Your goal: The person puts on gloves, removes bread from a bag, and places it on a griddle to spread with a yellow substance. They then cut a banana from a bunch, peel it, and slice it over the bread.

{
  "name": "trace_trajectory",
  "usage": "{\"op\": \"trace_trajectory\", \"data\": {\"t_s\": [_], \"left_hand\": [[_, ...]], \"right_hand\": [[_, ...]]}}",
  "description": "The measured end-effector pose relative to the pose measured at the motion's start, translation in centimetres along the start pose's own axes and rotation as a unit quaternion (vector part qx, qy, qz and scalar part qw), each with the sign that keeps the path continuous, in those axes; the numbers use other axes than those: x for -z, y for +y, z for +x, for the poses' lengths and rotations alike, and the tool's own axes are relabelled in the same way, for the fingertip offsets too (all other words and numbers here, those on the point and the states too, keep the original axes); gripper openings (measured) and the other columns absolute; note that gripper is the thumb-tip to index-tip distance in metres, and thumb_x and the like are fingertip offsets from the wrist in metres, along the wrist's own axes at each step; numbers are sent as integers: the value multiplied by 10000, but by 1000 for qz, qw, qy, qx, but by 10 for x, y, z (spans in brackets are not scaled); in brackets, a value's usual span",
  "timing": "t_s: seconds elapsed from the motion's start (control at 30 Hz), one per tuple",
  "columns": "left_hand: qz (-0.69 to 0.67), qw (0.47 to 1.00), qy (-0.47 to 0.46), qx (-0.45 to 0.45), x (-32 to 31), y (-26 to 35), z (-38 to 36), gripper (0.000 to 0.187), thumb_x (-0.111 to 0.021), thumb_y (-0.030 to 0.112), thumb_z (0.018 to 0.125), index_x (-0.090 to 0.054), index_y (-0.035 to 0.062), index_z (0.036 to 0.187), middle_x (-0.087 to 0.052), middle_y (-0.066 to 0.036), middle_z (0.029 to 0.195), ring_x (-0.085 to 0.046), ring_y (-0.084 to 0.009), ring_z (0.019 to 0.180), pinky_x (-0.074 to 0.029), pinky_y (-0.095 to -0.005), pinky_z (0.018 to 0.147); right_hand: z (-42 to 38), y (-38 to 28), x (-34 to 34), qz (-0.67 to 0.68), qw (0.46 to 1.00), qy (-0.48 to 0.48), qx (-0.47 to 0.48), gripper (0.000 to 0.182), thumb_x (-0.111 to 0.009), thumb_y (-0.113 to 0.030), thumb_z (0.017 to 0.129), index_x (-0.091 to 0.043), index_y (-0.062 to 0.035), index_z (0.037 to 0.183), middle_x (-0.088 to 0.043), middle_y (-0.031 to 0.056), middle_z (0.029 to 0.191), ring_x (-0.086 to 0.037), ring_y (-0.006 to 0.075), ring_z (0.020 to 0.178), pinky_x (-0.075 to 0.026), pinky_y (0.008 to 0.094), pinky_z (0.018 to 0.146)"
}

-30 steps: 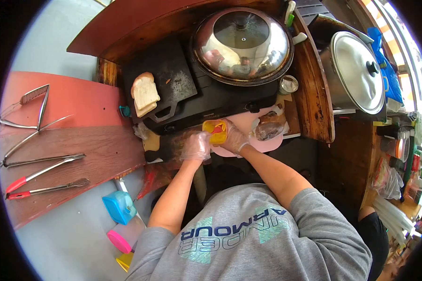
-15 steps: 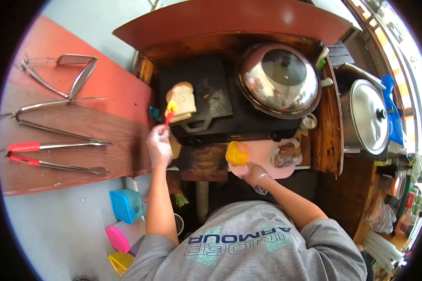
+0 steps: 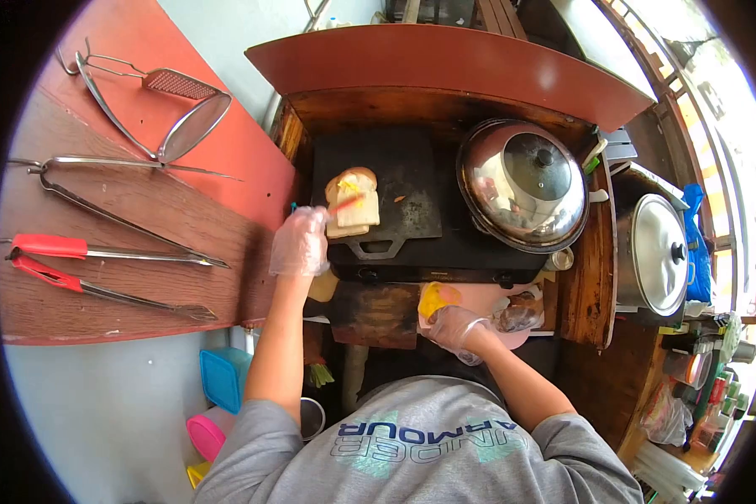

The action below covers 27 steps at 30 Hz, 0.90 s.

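Observation:
My left hand (image 3: 301, 242), in a clear plastic glove, is closed around a small red spreader (image 3: 348, 202). The spreader lies over the top of the sliced bread (image 3: 361, 212), where yellow spread is smeared near the upper crust. Under the bread is a flat black griddle plate (image 3: 414, 197). My right hand (image 3: 458, 328), gloved as well, grips a small tub of yellow spread (image 3: 435, 300) just above a pink board (image 3: 479, 294). Its fingers partly cover the tub.
A domed-lid pan (image 3: 525, 185) sits right of the griddle, and a lidded pot (image 3: 659, 252) stands farther right. Red-handled tongs (image 3: 126, 252) and strainers (image 3: 195, 130) hang at left. A plastic-wrapped dark item (image 3: 519, 312) lies on the board.
The view has shifted, so the stove sits lower and more to the right. My left hand has turned, and the spreader now lies sideways across the bread. My right hand still grips the tub.

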<state>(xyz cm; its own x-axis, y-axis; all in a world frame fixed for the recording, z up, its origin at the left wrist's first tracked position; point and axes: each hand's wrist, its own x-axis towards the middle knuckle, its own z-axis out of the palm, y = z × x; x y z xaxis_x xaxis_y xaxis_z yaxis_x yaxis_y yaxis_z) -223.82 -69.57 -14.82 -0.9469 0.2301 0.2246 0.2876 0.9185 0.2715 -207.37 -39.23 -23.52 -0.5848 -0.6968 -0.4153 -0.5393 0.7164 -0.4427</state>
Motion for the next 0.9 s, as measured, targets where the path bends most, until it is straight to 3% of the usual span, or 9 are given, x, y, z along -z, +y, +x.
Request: {"op": "trace_trajectory", "data": {"t_s": [0.1, 0.27, 0.37, 0.43, 0.5, 0.63, 0.77, 0.83, 0.9], "left_hand": [[3, 997, 75, -21, -25, -18, 19, 136, -599, 39, 887, -707, 86, 956, -717, -165, 963, -709, -400, 906, -585, -508, 766], [25, 997, -71, -3, -10, -10, -9, 150, -613, 37, 869, -703, 85, 980, -698, -187, 969, -713, -395, 896, -590, -501, 758], [64, 994, -80, 40, 4, -1, 15, 123, -631, 70, 888, -702, 93, 985, -694, -176, 958, -716, -384, 887, -596, -501, 749], [2, 999, -2, 47, -15, -13, 22, 105, -668, 102, 883, -709, 103, 980, -699, -170, 962, -723, -370, 888, -609, -485, 765], [118, 988, -103, -11, -19, -11, 25, 148, -578, 156, 991, -701, 75, 1003, -705, -181, 962, -720, -388, 883, -596, -484, 751], [19, 991, -135, 13, -9, -6, 2, 116, -696, 125, 873, -747, 107, 976, -725, -158, 986, -734, -364, 934, -599, -475, 765], [13, 1000, -11, 17, -23, -12, 35, 125, -651, 152, 911, -747, 73, 916, -740, -164, 966, -735, -391, 879, -595, -490, 749], [-67, 997, -23, 26, -22, -7, 38, 118, -658, 130, 896, -744, 53, 921, -744, -174, 974, -736, -394, 886, -597, -494, 758], [98, 980, -173, -6, -19, -3, 35, 165, -642, 193, 943, -739, 60, 928, -730, -178, 981, -716, -399, 902, -585, -498, 791]], "right_hand": [[8, -6, 2, -32, 999, -4, 33, 312, -528, -281, 1021, -697, -93, 1204, -748, 158, 913, -741, 369, 858, -597, 468, 746], [10, 4, -19, -47, 994, 47, 89, 311, -515, -252, 1000, -632, -72, 1226, -721, 135, 881, -734, 354, 825, -589, 466, 706], [8, 1, -18, -32, 996, 58, 66, 295, -525, -220, 976, -634, -72, 1206, -705, 119, 837, -735, 341, 822, -589, 456, 703], [4, -8, 0, -7, 1000, 12, 21, 289, -524, -232, 1040, -755, -114, 1168, -749, 178, 934, -739, 367, 912, -608, 478, 795], [0, -9, 5, -14, 1000, 13, 20, 292, -526, -232, 1036, -750, -107, 1176, -751, 177, 931, -740, 371, 908, -609, 480, 788], [-5, 3, -8, 19, 999, 41, 5, 294, -527, -260, 1035, -741, -84, 1132, -751, 177, 897, -746, 382, 879, -611, 487, 769], [-4, 6, -21, -25, 999, 30, -7, 313, -510, -292, 1051, -727, -66, 1061, -745, 189, 869, -741, 399, 849, -607, 501, 764], [-7, 3, -18, 36, 998, 36, -22, 356, -486, -330, 1068, -708, -57, 1018, -742, 199, 872, -730, 415, 827, -596, 514, 763], [-13, 0, -9, 96, 993, 29, -63, 356, -479, -337, 1070, -708, -66, 1038, -745, 190, 876, -727, 410, 824, -592, 518, 759]]}}
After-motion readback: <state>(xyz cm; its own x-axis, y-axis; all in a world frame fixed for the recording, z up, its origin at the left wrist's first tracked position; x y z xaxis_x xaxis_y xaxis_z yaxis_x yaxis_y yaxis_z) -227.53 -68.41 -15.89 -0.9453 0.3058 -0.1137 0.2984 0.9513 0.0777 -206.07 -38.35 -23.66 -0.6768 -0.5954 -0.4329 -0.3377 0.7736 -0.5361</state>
